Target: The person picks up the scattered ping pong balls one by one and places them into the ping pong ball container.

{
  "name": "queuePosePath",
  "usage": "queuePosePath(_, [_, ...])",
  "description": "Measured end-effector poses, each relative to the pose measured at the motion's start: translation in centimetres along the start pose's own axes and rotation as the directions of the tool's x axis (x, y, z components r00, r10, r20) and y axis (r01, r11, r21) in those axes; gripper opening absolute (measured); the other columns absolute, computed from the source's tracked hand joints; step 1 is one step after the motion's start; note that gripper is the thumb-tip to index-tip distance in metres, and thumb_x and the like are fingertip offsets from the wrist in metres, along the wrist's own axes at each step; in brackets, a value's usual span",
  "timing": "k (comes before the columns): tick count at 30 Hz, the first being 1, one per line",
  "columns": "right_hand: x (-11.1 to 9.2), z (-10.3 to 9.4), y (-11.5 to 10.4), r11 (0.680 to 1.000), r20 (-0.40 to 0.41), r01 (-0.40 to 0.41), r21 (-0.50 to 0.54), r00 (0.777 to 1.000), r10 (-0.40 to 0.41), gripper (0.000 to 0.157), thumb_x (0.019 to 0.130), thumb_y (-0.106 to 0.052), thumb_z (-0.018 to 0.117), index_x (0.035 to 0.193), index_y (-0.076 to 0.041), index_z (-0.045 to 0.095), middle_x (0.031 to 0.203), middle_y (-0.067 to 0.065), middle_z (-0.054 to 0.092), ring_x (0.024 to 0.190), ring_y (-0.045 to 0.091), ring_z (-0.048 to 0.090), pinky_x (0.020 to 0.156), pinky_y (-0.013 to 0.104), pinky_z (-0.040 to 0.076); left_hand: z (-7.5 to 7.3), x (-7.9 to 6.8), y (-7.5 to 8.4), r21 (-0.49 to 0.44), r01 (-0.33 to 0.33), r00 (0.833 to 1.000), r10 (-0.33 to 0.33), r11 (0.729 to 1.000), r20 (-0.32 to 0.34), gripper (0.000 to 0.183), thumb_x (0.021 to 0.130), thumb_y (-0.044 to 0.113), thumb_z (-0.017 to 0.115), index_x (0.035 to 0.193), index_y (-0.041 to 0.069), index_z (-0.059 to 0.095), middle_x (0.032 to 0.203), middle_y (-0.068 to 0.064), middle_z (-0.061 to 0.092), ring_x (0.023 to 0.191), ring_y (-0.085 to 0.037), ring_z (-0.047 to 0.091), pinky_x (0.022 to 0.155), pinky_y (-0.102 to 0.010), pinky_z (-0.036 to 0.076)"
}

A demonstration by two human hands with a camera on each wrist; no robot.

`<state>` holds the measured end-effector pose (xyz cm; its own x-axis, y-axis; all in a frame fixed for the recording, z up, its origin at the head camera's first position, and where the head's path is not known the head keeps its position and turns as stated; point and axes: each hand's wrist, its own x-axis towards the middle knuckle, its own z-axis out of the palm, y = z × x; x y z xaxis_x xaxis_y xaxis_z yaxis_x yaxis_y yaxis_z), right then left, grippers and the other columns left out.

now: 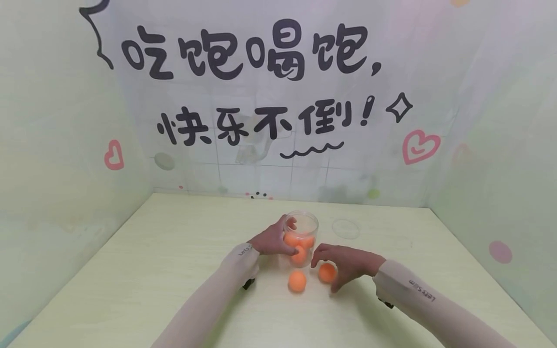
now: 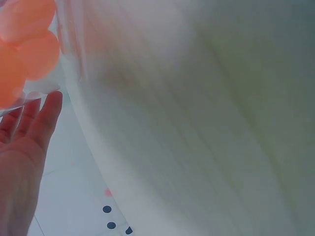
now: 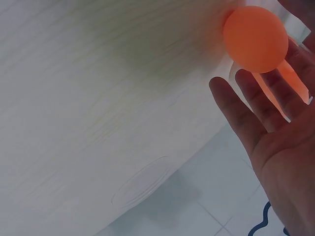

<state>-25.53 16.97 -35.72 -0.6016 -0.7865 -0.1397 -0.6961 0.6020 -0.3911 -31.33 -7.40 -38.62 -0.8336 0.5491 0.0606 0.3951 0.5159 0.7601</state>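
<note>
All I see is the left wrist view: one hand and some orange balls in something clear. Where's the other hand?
Observer: The right hand is just right of the jar, its fingers and thumb around one ball.

Visitor: Are any others outside the jar?

Observer: Yes, a second ball sits on the table in front of the jar.

Visitor: Anything else lying about out there?

Observer: A clear disc lies flat on the table, farther back and to the right of the jar.
</note>
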Motion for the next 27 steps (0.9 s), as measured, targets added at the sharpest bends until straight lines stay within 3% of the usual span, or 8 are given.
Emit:
queuePosePath(6, [0.17, 0.00, 0.19, 1.000, -0.008, 0.001, 0.001, 1.000, -0.001, 0.053, 0.063, -0.011, 0.080, 0.111, -0.017, 0.060, 0.116, -0.006, 0.052, 0.098, 0.008, 0.051, 0.086, 0.025, 0.043, -0.07, 0.09, 0.07, -0.006, 0.010, 1.000, -0.010, 1.000, 0.002, 0.080, 0.072, 0.026, 0.076, 0.135, 0.008, 0.031, 0.133, -0.011, 0.048, 0.108, -0.021, 0.053, 0.092, -0.037, 0.043])
queuePosePath(18, [0.00, -0.19, 0.09, 1.000, -0.010, 0.009, 0.011, 1.000, -0.009, 0.048, 0.063, -0.009, 0.080, 0.107, -0.017, 0.061, 0.113, -0.005, 0.054, 0.098, 0.007, 0.051, 0.086, 0.026, 0.044, -0.06, -0.23, 0.01, -0.078, 0.008, 1.000, -0.008, 0.997, 0.001, 0.086, 0.073, 0.027, 0.076, 0.140, 0.006, 0.027, 0.139, -0.011, 0.043, 0.116, -0.024, 0.050, 0.096, -0.040, 0.041])
queuePosePath(27, [-0.35, 0.24, 0.52, 1.000, -0.022, 0.010, 0.026, 1.000, -0.010, 0.045, 0.064, -0.007, 0.077, 0.105, -0.018, 0.062, 0.110, -0.008, 0.054, 0.097, 0.004, 0.050, 0.087, 0.024, 0.043, 0.15, -0.26, -0.12, -0.078, 0.006, 1.000, -0.006, 0.997, 0.006, 0.086, 0.074, 0.028, 0.076, 0.141, 0.008, 0.027, 0.140, -0.009, 0.041, 0.116, -0.022, 0.051, 0.096, -0.039, 0.041])
